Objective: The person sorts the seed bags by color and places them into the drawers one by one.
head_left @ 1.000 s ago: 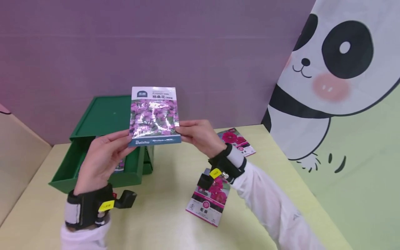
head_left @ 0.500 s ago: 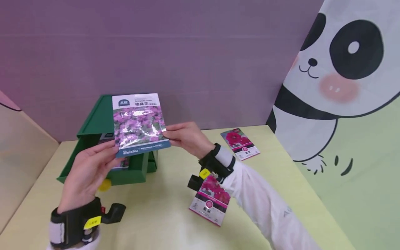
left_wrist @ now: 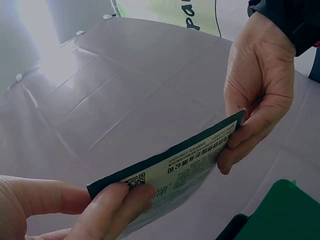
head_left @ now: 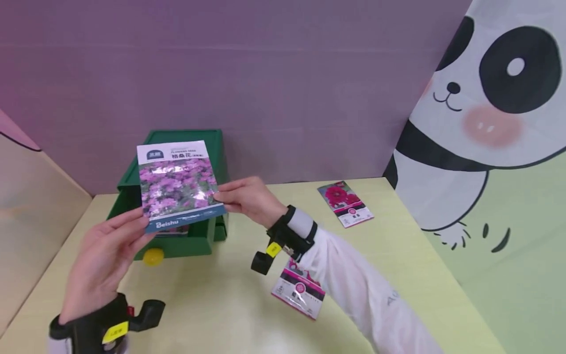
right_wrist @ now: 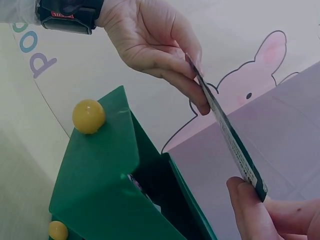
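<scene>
A seed packet (head_left: 179, 184) with pink flowers and a blue bottom band is held up between both hands in the head view. My left hand (head_left: 103, 255) pinches its lower left corner, and my right hand (head_left: 254, 199) pinches its lower right edge. Behind and below it stands a green drawer box (head_left: 212, 142) with its upper drawer (head_left: 185, 246) pulled out. Part of another packet shows inside that drawer; the held packet hides the rest. In the left wrist view the packet's printed back (left_wrist: 195, 160) faces the camera.
Two red-flower seed packets lie on the table: one (head_left: 346, 204) at the back right, another (head_left: 300, 290) nearer, partly covered by my right sleeve. A yellow knob (head_left: 153, 256) sits on the drawer front. A purple cloth wall (head_left: 283, 98) rises behind the table.
Both hands have carried the flower packet left and slightly lower, over the open drawer, and its face has tilted. The camera view has shifted a little to the left.
</scene>
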Demonstrator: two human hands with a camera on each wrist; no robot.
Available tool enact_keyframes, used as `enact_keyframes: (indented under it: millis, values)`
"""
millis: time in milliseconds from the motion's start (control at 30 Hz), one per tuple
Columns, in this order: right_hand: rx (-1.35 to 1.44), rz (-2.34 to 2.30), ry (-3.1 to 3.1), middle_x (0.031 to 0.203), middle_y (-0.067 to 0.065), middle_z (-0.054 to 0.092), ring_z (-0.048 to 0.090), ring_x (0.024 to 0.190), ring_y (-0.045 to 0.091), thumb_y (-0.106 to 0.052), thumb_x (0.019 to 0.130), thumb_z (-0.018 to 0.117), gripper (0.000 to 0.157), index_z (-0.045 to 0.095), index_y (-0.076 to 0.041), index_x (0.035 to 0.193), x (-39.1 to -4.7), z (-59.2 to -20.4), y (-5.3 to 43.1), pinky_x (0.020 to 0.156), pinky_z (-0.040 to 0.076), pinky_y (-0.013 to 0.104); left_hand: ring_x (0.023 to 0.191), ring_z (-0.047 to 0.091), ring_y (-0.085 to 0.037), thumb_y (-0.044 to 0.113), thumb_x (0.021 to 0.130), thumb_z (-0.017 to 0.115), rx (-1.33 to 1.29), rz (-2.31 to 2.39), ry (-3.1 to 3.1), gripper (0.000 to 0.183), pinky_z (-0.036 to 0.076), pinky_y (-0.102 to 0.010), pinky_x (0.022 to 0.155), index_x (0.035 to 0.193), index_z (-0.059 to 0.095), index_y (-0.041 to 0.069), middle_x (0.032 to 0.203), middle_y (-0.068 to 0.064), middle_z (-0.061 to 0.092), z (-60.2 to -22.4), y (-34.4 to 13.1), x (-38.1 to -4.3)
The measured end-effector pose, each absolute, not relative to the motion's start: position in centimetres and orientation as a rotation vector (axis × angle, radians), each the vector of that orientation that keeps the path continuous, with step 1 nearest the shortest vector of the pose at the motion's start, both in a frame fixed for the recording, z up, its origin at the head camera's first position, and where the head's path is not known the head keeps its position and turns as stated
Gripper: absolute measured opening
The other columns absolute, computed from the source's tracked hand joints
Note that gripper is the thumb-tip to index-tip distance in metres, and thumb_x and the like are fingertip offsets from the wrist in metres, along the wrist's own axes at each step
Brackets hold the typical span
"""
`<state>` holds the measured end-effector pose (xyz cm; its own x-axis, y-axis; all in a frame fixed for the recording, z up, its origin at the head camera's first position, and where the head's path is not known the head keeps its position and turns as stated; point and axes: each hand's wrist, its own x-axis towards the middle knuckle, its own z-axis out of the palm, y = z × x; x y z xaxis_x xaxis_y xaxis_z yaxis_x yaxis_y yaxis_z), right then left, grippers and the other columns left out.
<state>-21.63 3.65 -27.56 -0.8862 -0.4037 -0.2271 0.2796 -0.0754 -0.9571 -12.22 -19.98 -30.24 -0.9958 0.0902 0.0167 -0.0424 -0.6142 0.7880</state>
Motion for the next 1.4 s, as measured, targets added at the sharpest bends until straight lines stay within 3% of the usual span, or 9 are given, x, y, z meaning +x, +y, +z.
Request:
enact_keyframes:
  millis: [533, 767, 1100, 1400]
  values:
    - [-0.182, -1.855, 1.765, 0.074, 0.008, 0.063, 0.051, 0.053, 0.012, -0.002, 0.083, 0.063, 0.021, 0.066, 0.005, 0.103, -21.2, -28.3, 1.8, 0.051, 0.048, 0.014, 0.091, 0.065, -0.023, -0.007, 0.093, 0.041, 0.039, 2.789, 1.334, 0.027, 0.052, -0.028, 0.079, 0.104, 0.064, 0.0, 0.103, -0.013, 0.064, -32.0, -21.8, -10.1]
    - [-0.187, -1.785, 1.76, 0.074, 0.009, 0.064, 0.052, 0.053, 0.013, -0.002, 0.083, 0.063, 0.019, 0.067, 0.006, 0.101, -21.1, -28.4, 1.5, 0.05, 0.048, 0.014, 0.093, 0.064, -0.021, -0.006, 0.094, 0.041, -0.019, 2.762, 1.393, 0.028, 0.051, -0.028, 0.081, 0.103, 0.064, 0.004, 0.102, -0.011, 0.064, -32.6, -22.1, -9.6]
    - [-0.148, -1.743, 1.71, 0.072, 0.012, 0.064, 0.054, 0.052, 0.013, 0.0, 0.083, 0.063, 0.018, 0.066, 0.009, 0.098, -21.1, -28.7, 1.4, 0.048, 0.048, 0.014, 0.093, 0.064, -0.026, -0.009, 0.094, 0.034, 0.127, 2.794, 1.235, 0.031, 0.051, -0.03, 0.081, 0.102, 0.064, -0.006, 0.102, -0.018, 0.064, -33.2, -22.0, -8.8]
    - [-0.153, -1.732, 1.663, 0.073, 0.011, 0.063, 0.053, 0.052, 0.013, 0.0, 0.083, 0.063, 0.02, 0.065, 0.009, 0.101, -21.2, -28.6, 1.7, 0.047, 0.047, 0.014, 0.094, 0.064, -0.026, -0.007, 0.095, 0.033, 0.131, 2.768, 1.215, 0.032, 0.051, -0.03, 0.08, 0.104, 0.064, -0.006, 0.102, -0.019, 0.065, -32.7, -22.0, -9.0]
